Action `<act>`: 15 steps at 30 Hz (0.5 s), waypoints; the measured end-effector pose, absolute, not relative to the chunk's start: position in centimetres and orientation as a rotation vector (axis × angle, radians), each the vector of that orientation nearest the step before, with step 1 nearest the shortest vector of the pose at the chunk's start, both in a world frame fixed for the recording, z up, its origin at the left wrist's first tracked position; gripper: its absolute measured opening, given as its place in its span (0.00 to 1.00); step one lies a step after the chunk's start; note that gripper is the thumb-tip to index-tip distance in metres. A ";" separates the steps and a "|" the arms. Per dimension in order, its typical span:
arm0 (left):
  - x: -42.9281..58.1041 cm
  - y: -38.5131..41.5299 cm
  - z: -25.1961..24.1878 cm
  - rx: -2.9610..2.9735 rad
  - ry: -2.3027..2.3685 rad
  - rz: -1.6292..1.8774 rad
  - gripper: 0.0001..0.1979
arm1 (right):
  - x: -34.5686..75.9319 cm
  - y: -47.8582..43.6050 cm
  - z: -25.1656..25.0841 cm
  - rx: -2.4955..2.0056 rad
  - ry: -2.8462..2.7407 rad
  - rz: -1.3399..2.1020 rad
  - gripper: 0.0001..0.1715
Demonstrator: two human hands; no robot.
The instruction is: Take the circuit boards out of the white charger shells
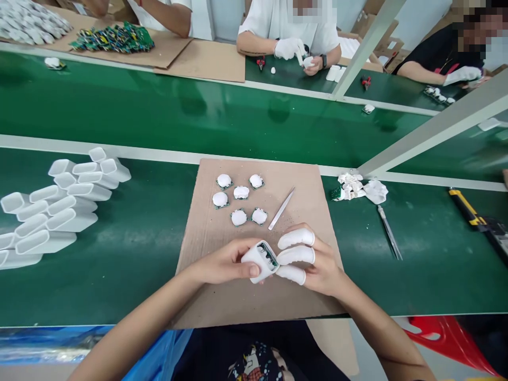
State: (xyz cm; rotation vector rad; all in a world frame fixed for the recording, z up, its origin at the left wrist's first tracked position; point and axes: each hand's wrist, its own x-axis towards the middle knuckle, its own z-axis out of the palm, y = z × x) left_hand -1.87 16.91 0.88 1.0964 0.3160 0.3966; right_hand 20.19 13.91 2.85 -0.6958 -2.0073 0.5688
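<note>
My left hand (230, 262) is closed around a white plastic casing (254, 263), thumb on the near side, its open end tilted up to the right. A green circuit board (268, 254) shows inside that opening. My right hand (307, 259) has white finger cots on several fingers. These fingers are curved and apart, their tips at the casing's right rim; I see nothing held between them. Several small circuit boards topped with white pads (241, 192) lie on the cardboard sheet (210, 238) beyond my hands. Silver tweezers (281, 208) rest beside them.
Empty white casings (59, 219) are stacked at the left. At the right lie crumpled white pieces (351, 186), another pair of tweezers (389, 233) and a yellow-black tool (468, 209). A slanted white post (432, 124) rises there. Co-workers sit across the green belt (159, 111).
</note>
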 end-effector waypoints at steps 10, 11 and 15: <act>-2.0 16.9 1.2 1.356 0.441 0.429 0.21 | 20.2 13.7 3.4 -0.647 -2.083 0.639 0.01; -2.0 16.8 1.2 1.411 0.467 0.459 0.19 | 20.3 13.7 3.4 -0.648 -2.094 0.626 0.02; -2.0 16.4 1.3 1.649 0.560 0.587 0.14 | 20.3 13.5 3.1 -0.626 -2.101 0.558 0.03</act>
